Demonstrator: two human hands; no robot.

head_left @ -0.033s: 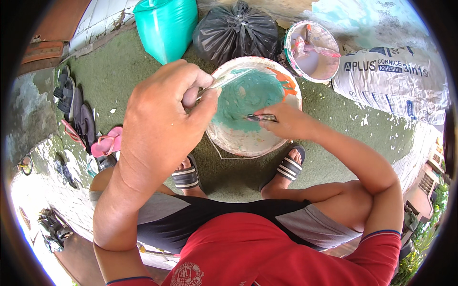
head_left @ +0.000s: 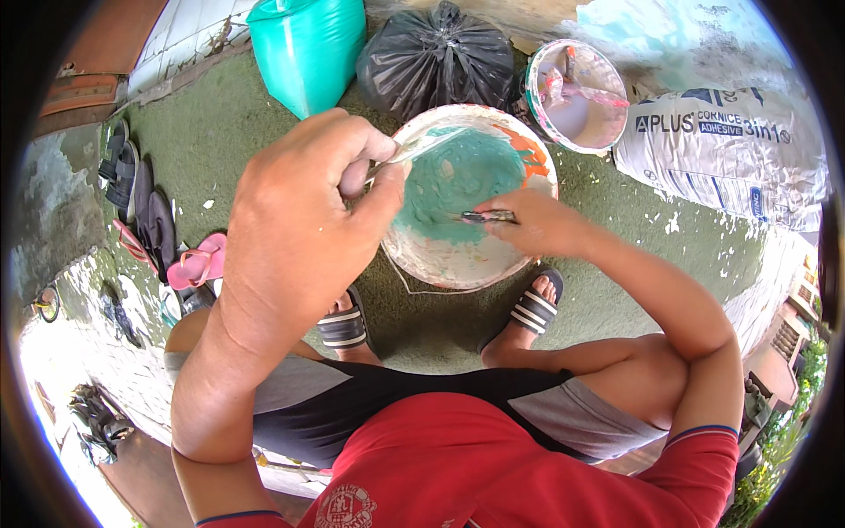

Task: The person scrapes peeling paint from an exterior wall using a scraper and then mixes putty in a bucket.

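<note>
A round white bucket (head_left: 458, 264) stands on the floor in front of my feet, its wall smeared with orange and white. Thick green paste (head_left: 453, 180) lies inside it. My right hand (head_left: 532, 224) is closed round the handle of a slim tool (head_left: 488, 216), whose far end reaches down to the paste; its kind I cannot make out. Over the bucket's left rim, my left hand (head_left: 312, 207) pinches a thin, pale, see-through strip (head_left: 422, 145) between thumb and forefinger. What that strip is does not show clearly.
Behind the bucket stand a green sack (head_left: 308, 57), a tied black bag (head_left: 440, 62) and a smaller bucket (head_left: 576, 97) with whitish liquid and a pink-stained tool. A silver-grey sack (head_left: 722, 154) lies at right. Pink flip-flops (head_left: 195, 264) and dark sandals (head_left: 123, 180) are at left.
My right hand and the slim tool have shifted very slightly to the right. The left hand keeps its pinch, nearly in the same spot.
</note>
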